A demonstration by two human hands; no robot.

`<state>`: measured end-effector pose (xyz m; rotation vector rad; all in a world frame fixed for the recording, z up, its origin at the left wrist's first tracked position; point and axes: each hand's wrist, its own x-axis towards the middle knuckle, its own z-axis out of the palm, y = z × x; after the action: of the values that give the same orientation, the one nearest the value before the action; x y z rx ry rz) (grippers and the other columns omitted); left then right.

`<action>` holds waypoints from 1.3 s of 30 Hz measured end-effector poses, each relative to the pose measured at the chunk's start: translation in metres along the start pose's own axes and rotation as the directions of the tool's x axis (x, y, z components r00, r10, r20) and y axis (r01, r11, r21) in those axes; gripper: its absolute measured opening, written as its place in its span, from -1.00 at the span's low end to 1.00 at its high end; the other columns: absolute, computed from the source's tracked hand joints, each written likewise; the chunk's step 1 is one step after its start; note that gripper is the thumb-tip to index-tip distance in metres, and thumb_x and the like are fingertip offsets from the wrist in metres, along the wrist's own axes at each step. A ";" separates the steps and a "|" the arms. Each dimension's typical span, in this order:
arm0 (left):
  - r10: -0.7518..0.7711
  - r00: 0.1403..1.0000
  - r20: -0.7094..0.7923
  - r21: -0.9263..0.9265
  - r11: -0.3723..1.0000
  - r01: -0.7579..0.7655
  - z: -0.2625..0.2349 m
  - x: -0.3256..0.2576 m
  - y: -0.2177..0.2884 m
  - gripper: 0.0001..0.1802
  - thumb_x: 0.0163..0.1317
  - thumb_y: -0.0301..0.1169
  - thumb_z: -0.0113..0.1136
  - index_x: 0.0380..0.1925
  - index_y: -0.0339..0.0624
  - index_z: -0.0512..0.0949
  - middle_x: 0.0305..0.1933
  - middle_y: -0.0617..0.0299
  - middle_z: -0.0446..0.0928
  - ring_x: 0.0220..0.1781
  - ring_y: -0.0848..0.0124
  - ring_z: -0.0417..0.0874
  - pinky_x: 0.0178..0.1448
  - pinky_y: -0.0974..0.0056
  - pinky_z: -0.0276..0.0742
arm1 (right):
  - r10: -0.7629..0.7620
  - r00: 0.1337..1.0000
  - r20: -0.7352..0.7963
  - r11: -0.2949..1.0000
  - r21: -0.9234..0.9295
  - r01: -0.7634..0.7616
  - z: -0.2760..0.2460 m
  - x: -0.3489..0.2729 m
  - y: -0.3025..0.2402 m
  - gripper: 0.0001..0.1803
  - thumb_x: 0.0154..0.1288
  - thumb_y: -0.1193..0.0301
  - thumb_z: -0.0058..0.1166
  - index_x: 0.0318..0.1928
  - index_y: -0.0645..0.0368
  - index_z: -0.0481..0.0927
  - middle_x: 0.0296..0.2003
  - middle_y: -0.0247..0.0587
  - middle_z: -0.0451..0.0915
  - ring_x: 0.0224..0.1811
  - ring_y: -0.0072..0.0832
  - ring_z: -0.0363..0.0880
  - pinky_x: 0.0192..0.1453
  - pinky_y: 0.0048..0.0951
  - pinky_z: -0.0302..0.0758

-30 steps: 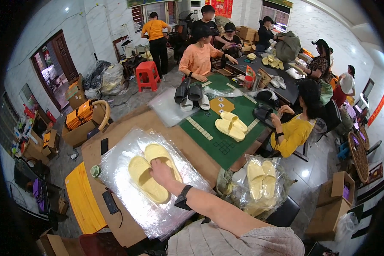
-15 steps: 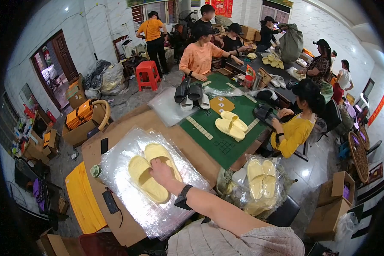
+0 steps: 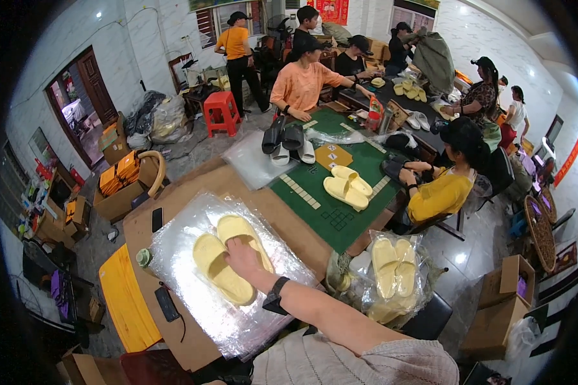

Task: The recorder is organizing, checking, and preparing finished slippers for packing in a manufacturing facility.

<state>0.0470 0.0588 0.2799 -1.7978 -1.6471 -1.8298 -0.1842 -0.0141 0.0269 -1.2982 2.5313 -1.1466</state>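
A pair of pale yellow slide slippers lies side by side on a stack of clear plastic bags on the brown table. My right hand is closed at the middle of the pair, its fingertips hidden between the two slippers at the straps. A dark band circles that wrist. My left hand is out of view. To the right, bagged yellow slippers rest on a heaped sack next to the table. Farther off, another yellow pair sits on a green mat.
Left of the bags lie a phone, a small round green-topped container and a black case with a cord. Orange-yellow sheets hang at the left edge. Black and white slippers stand beyond. Several co-workers sit or stand around.
My right hand and the slippers under it stay put. The co-worker in yellow draws a hand back from the black slipper; the standing person in orange turns and shifts right.
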 end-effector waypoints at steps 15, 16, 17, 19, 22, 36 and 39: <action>0.015 0.999 -0.045 -0.032 0.999 -0.017 0.002 -0.005 -0.002 -0.58 0.34 0.01 0.03 -0.13 -0.06 0.64 -0.35 0.22 0.43 -0.29 0.19 0.48 -0.22 0.16 0.40 | 0.028 0.996 0.081 0.996 -0.083 -0.021 0.000 0.003 0.008 -0.66 0.27 0.25 0.09 -0.06 0.18 0.41 -0.09 0.02 0.50 -0.18 0.01 0.60 -0.14 0.04 0.55; 0.025 0.998 -0.051 -0.024 0.999 -0.026 0.003 -0.006 -0.001 -0.58 0.34 0.01 0.03 -0.17 -0.07 0.63 -0.34 0.22 0.43 -0.28 0.18 0.48 -0.21 0.15 0.41 | -0.016 1.000 0.008 0.997 -0.082 0.016 0.003 0.002 0.008 -0.65 0.26 0.26 0.11 -0.06 0.19 0.41 -0.09 0.03 0.50 -0.17 0.02 0.60 -0.15 0.03 0.55; 0.021 0.998 -0.066 -0.009 1.000 -0.022 0.005 -0.008 0.000 -0.58 0.34 0.01 0.03 -0.17 -0.07 0.63 -0.34 0.22 0.43 -0.28 0.18 0.48 -0.21 0.15 0.41 | -0.030 0.999 0.024 0.997 -0.077 0.032 0.005 0.002 0.008 -0.65 0.26 0.26 0.11 -0.06 0.19 0.41 -0.09 0.03 0.50 -0.17 0.02 0.60 -0.15 0.03 0.55; 0.042 0.998 -0.047 0.005 0.999 -0.042 0.007 -0.010 0.002 -0.59 0.32 0.01 0.06 -0.20 -0.09 0.62 -0.32 0.20 0.45 -0.27 0.17 0.49 -0.19 0.14 0.41 | 0.006 0.999 0.053 0.995 -0.105 0.000 0.006 0.002 0.001 -0.64 0.24 0.27 0.14 -0.08 0.20 0.39 -0.09 0.05 0.48 -0.16 0.01 0.59 -0.16 0.02 0.56; 0.059 0.996 -0.068 0.022 0.998 -0.057 0.004 -0.007 0.008 -0.59 0.31 0.01 0.09 -0.23 -0.12 0.61 -0.31 0.19 0.46 -0.27 0.16 0.49 -0.21 0.14 0.40 | -0.027 0.999 0.040 0.993 -0.116 0.031 0.004 0.000 -0.004 -0.66 0.24 0.26 0.14 -0.11 0.20 0.40 -0.14 0.04 0.48 -0.18 0.01 0.59 -0.16 -0.01 0.57; 0.113 0.985 -0.134 0.034 0.993 -0.110 0.002 -0.015 0.012 -0.55 0.26 0.01 0.19 -0.19 -0.18 0.68 -0.11 0.10 0.58 -0.19 0.16 0.57 -0.16 0.15 0.48 | -0.214 0.975 0.060 0.971 0.125 0.205 -0.024 -0.021 -0.005 -0.48 0.25 0.31 0.16 0.13 0.31 0.37 -0.03 0.16 0.45 0.01 0.10 0.46 0.10 -0.01 0.43; -0.035 0.889 -0.456 0.067 0.995 0.074 -0.003 -0.057 0.007 -0.66 0.21 -0.25 0.33 -0.26 -0.37 0.67 -0.17 -0.02 0.60 -0.23 0.16 0.59 -0.19 0.21 0.48 | -0.309 0.951 -0.005 0.934 0.188 0.304 -0.051 -0.056 0.010 -0.41 0.24 0.36 0.19 0.23 0.30 0.35 0.10 0.16 0.42 0.13 0.10 0.40 0.23 -0.08 0.38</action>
<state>0.0666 0.0209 0.2419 -1.1728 -1.5683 -1.9760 -0.1746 0.0601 0.0425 -1.6843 2.1899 -1.3735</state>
